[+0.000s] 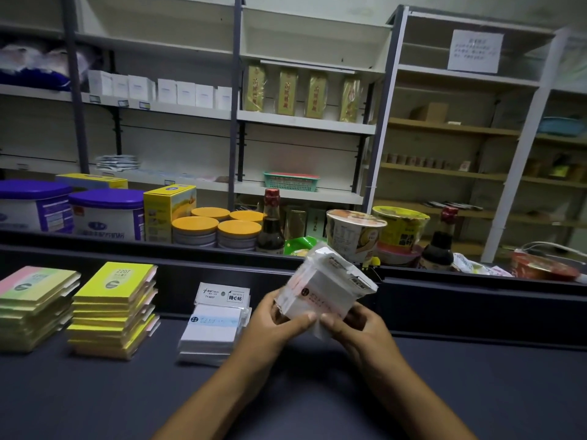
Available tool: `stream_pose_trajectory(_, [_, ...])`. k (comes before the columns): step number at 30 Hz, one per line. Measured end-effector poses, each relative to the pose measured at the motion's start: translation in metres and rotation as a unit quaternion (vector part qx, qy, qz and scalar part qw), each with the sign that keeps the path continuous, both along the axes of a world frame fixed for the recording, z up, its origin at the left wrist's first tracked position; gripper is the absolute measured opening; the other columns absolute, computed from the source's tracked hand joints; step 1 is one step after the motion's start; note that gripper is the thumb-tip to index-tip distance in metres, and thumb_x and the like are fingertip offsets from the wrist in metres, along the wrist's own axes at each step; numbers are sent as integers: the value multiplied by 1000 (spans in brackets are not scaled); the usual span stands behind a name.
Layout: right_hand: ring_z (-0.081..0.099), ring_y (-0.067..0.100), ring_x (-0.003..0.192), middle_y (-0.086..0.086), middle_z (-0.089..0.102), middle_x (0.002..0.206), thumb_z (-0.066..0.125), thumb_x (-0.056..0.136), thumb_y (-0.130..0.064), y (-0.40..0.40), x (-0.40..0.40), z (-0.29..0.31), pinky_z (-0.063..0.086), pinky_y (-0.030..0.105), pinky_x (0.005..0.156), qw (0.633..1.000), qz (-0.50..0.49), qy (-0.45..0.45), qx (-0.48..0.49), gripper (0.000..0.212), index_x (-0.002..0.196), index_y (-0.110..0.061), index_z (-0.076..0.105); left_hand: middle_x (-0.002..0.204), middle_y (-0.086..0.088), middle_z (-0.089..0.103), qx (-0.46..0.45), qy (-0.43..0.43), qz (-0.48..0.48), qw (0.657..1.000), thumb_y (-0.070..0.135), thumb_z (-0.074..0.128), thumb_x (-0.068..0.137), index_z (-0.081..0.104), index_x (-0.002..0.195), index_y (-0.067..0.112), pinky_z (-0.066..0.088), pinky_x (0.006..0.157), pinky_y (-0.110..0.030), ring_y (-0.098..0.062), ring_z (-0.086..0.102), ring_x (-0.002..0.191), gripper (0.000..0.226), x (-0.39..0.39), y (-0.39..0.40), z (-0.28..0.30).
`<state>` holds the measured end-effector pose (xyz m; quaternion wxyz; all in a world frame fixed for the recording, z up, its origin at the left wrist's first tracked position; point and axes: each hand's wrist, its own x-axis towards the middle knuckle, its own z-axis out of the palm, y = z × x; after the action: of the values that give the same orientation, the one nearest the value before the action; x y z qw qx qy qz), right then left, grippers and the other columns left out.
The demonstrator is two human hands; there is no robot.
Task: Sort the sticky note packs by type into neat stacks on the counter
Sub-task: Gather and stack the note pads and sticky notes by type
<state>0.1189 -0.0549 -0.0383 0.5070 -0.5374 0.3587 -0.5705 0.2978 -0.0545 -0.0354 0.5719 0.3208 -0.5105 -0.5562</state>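
Now a white pack point(324, 289) is gripped by left hand point(279, 315) & right hand point(355, 325); three stacks point(111, 309) already built on table point(95, 392), white pack not yet placed.

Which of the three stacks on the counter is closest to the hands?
The white stack, just left of the left hand. The two yellow stacks lie farther left.
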Motion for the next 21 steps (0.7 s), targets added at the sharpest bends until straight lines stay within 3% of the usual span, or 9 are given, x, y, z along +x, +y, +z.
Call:
stream_pose_trajectory(3, [71, 27, 108, 13, 74, 113, 88, 60, -15, -2, 0, 2, 59, 32, 84, 1000, 6, -20, 22, 70, 123, -7, 59, 112, -12, 73, -20, -14, 34, 999, 4, 84, 70, 56, 126, 4, 55, 91, -30, -24, 68, 110, 62, 0, -3, -2])
stream_pose_trajectory(6, [70, 22, 108, 9, 71, 118, 87, 58, -14, -2, -13, 12, 58, 40, 90, 997, -61, 34, -13, 77, 129, -16, 55, 113, -6, 73, -50, -29, 63, 996, 9, 80, 66, 59, 123, 10, 54, 83, -21, -15, 68, 107, 61, 5, -7, -2])
stream_pose_trajectory(10, [69, 13, 108, -2, 73, 115, 87, 62, -10, 3, -26, 16, 57, 26, 83, 987, -57, 135, -61, 70, 126, -21, 60, 110, 2, 75, -75, -75, 55, 993, 11, 75, 67, 58, 121, 15, 53, 81, -18, -11, 69, 106, 57, 8, -10, -5])
stream_pose_trajectory(15, [71, 7, 100, -10, 75, 109, 82, 72, 5, 4, -20, 11, 55, 19, 75, 977, -51, 196, -69, 61, 122, -24, 61, 114, 5, 73, -113, -171, 56, 977, 15, 72, 71, 56, 130, 18, 54, 91, -25, -12, 68, 109, 61, 9, -8, -3])
stream_pose_trajectory(18, [70, 6, 102, -9, 75, 108, 84, 71, 3, 2, -23, 8, 56, 20, 81, 966, -81, 234, -70, 63, 123, -24, 61, 130, 6, 64, -131, -257, 85, 954, 19, 72, 78, 45, 145, 22, 49, 103, -33, -9, 61, 119, 72, 7, -6, -3])
stream_pose_trajectory(21, [67, 4, 105, -11, 72, 113, 83, 73, 0, 2, -21, -1, 54, 22, 92, 948, -80, 304, -52, 71, 131, -30, 54, 136, 1, 57, -137, -327, 65, 933, 6, 63, 88, 42, 143, 22, 43, 108, -34, -13, 55, 125, 61, 0, -6, -16])
